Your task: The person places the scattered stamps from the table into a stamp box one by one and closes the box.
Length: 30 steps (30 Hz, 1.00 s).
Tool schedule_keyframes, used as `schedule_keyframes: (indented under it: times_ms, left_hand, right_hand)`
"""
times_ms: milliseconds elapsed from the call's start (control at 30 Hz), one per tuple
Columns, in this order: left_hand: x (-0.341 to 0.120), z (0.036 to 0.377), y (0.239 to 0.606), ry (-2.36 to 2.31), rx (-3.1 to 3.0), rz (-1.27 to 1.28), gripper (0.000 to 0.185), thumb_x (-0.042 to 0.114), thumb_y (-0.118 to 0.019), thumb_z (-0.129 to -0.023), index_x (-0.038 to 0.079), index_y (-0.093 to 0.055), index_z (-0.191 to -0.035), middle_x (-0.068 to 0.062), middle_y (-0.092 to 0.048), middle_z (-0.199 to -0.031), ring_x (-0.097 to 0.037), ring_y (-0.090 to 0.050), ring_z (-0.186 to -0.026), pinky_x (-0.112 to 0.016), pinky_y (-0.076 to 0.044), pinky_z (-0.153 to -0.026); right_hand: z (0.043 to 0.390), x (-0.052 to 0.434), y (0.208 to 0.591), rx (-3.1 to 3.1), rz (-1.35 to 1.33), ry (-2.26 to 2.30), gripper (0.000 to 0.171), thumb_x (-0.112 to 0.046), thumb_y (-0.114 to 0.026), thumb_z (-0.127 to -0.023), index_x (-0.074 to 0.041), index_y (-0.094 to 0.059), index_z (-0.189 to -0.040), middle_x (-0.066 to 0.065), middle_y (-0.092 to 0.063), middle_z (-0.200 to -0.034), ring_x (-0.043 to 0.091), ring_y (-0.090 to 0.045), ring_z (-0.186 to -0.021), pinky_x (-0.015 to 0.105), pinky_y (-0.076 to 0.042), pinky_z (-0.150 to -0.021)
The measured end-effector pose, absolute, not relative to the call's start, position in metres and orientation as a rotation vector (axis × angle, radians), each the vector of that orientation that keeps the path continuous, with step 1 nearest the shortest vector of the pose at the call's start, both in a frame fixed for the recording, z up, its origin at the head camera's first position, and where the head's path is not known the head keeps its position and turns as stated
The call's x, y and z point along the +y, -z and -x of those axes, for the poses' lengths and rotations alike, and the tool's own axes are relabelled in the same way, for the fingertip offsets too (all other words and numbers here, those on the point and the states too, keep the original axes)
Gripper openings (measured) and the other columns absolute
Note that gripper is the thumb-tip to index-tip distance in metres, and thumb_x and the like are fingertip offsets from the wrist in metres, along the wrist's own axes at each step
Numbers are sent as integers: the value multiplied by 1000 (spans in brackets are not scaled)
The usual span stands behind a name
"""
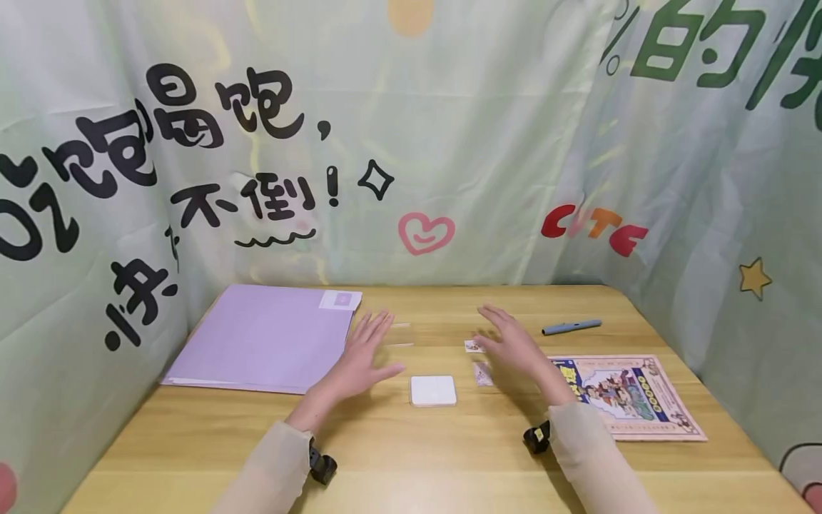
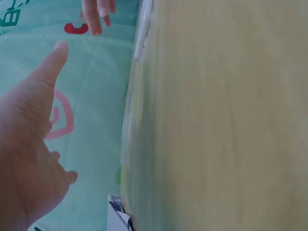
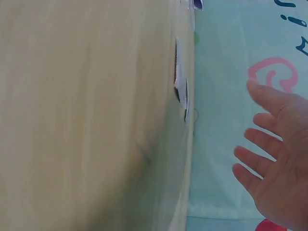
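Observation:
Both hands hover over the wooden table with nothing held. In the head view my left hand (image 1: 361, 360) is beside the right edge of a purple folder (image 1: 263, 339), fingers extended and thumb apart. My right hand (image 1: 516, 350) is over the right half, its fingers overlapping a small printed card (image 1: 474, 346). Just below that lies another small pinkish piece (image 1: 483, 373). Between the hands sits a stack of white rounded cards (image 1: 433, 390). A clear strip (image 1: 399, 334) lies behind, near the left fingertips. The right wrist view shows the right hand (image 3: 284, 159) with spread, relaxed fingers.
A blue-grey pen (image 1: 571, 327) lies at the back right. A pink illustrated booklet (image 1: 632, 396) rests in front of it, partly behind the right forearm. Printed fabric curtains (image 1: 488, 157) stand around the table's back and sides.

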<state>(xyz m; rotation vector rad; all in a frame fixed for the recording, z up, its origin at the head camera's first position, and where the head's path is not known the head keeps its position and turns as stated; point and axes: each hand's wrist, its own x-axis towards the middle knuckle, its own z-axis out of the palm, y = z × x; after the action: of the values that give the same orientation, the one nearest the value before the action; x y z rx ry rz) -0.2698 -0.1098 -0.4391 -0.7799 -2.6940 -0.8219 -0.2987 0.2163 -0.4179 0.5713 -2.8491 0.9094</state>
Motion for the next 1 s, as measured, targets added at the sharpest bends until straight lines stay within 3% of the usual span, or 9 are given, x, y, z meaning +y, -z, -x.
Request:
schedule_keyframes:
  times_ms: [333, 567, 1000]
  left_hand:
    - [-105, 270, 440, 927, -2779, 853, 98, 48, -77, -79, 19, -24, -156, -2, -28, -161, -27, -26, -149, -51, -28, -118]
    - [-99, 272, 439, 905, -2857, 948, 92, 49, -77, -79, 13, -34, -152, -8, -38, -155, -31, -36, -144, -50, -32, -117]
    - [-92, 270, 439, 820, -2925, 1127, 77, 47, -78, -78, 10, -50, -140, -9, -48, -147, -28, -42, -139, -44, -35, -116]
  right_hand:
    - [311, 223, 426, -2916, -611, -936, 50, -14, -60, -96, 2, -46, -141, 24, -47, -143, 45, -48, -129, 58, -42, -105]
    - [323, 224, 429, -2900, -694, -875, 38, -10, -63, -94, 6, -58, -127, 25, -62, -123, 39, -61, -108, 51, -51, -93]
    - [337, 227, 438, -2976, -624, -967, 23, -11, -69, -90, 3, -68, -108, 15, -66, -98, 20, -59, -86, 32, -49, -75]
